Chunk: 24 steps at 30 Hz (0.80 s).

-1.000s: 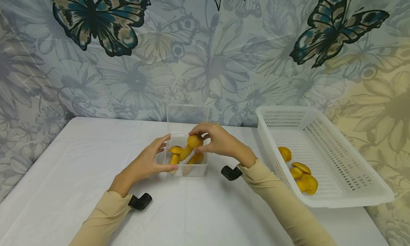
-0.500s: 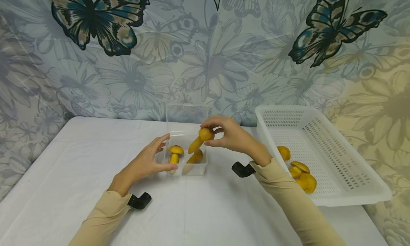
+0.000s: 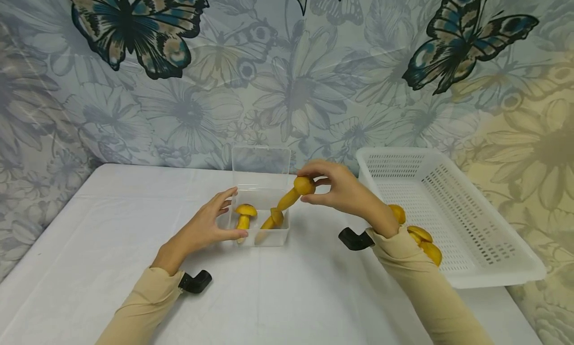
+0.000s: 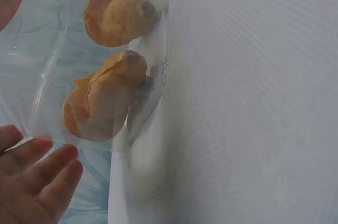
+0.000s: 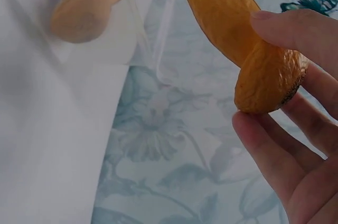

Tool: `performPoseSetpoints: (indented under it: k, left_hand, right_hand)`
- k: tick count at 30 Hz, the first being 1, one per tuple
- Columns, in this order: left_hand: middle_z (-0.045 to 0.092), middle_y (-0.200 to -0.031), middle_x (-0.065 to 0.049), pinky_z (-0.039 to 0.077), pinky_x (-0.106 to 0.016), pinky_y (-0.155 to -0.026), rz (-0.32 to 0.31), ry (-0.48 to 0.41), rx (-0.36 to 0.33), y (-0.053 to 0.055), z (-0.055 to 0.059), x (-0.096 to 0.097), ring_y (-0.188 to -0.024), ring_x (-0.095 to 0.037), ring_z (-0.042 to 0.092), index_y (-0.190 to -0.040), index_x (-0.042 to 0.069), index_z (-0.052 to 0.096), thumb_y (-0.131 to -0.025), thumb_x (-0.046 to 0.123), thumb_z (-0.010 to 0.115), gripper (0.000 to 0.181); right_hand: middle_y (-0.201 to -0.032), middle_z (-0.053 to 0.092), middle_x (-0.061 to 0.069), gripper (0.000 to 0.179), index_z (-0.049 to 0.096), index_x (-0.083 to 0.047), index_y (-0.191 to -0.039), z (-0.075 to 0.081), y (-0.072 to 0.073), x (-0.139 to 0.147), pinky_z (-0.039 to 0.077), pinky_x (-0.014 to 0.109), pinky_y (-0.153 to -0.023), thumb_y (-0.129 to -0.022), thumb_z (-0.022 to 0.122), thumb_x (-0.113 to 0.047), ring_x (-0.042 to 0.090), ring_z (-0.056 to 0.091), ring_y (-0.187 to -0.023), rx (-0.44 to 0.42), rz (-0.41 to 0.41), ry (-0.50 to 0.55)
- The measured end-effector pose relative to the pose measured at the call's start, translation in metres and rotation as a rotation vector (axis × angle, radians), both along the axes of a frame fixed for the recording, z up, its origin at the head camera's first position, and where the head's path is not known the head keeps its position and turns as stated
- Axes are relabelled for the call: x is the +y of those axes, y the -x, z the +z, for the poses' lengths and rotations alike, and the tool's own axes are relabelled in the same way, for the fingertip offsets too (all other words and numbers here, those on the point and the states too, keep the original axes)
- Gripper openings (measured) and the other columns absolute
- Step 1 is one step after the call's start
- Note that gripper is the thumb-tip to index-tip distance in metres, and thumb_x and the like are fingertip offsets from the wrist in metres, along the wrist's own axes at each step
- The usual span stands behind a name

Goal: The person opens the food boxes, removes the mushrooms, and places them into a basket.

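Note:
My right hand (image 3: 345,193) pinches a yellow-brown mushroom (image 3: 304,186) by its cap between thumb and fingers. The stem slants down to the left, over the right side of a clear plastic box (image 3: 272,239). Inside that box lie a mushroom (image 3: 245,210) on the left and another mushroom (image 3: 277,217) on the right. My left hand (image 3: 197,231) grips the box at its left side, thumb along the front and fingers toward the back. In the left wrist view the left fingers (image 4: 58,174) are at the clear wall, with mushrooms (image 4: 119,20) seen through it.
The box's clear lid (image 3: 261,160) stands raised at the back. To the right is a white perforated basket (image 3: 493,277) with several mushrooms (image 3: 420,233), partly hidden by the right arm. A patterned cloth (image 3: 193,115) hangs behind the white-covered table (image 3: 112,215).
My right hand has lifted the mushroom up out of the box and moved it right, toward the basket. My left hand has stayed at the box.

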<state>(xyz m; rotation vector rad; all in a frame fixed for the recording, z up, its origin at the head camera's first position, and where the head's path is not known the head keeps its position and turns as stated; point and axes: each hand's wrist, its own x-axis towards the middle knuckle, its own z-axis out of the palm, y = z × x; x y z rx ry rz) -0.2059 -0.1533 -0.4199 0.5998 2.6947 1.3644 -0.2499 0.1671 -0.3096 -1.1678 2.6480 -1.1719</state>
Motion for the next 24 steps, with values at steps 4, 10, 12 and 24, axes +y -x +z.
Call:
performPoseSetpoints:
  k: [4, 10, 12, 24]
  left_hand:
    - [0.035, -0.157, -0.015, 0.043, -0.054, -0.113, -0.002, -0.006, 0.003, 0.000, 0.000, 0.000, -0.136, -0.043, 0.047, -0.157, 0.014, 0.024, -0.078, 0.039, 0.085, 0.103]
    - [0.034, -0.157, -0.018, 0.043, -0.055, -0.113, -0.009, -0.010, 0.004, 0.000, 0.000, 0.000, -0.136, -0.044, 0.046, -0.157, 0.013, 0.024, -0.079, 0.039, 0.084, 0.102]
    - [0.034, -0.157, -0.018, 0.043, -0.055, -0.113, -0.011, -0.012, 0.002, 0.000, 0.000, 0.000, -0.136, -0.044, 0.046, -0.157, 0.013, 0.024, -0.079, 0.039, 0.084, 0.102]
    - [0.034, -0.158, -0.013, 0.043, -0.055, -0.113, 0.006, -0.002, -0.017, -0.001, 0.001, 0.000, -0.136, -0.043, 0.046, -0.157, 0.017, 0.024, -0.077, 0.042, 0.085, 0.104]
  right_hand:
    - [-0.116, 0.066, 0.009, 0.045, 0.066, -0.003, -0.119, 0.003, -0.003, 0.008, 0.060, 0.027, -0.092, -0.077, 0.082, 0.000, 0.023, 0.066, -0.107, -0.007, -0.011, -0.001]
    - [-0.117, 0.066, 0.009, 0.046, 0.066, -0.004, -0.119, 0.007, -0.004, 0.023, 0.060, 0.028, -0.091, -0.076, 0.083, 0.000, 0.022, 0.066, -0.105, 0.013, -0.051, -0.015]
    - [-0.117, 0.066, 0.008, 0.046, 0.066, -0.004, -0.119, 0.008, -0.005, 0.029, 0.060, 0.029, -0.091, -0.076, 0.084, 0.000, 0.021, 0.066, -0.104, 0.020, -0.064, -0.019]
    - [-0.116, 0.067, 0.010, 0.044, 0.066, -0.001, -0.120, 0.013, -0.008, 0.070, 0.057, 0.014, -0.089, -0.078, 0.081, 0.001, 0.006, 0.063, -0.100, 0.088, -0.140, -0.031]
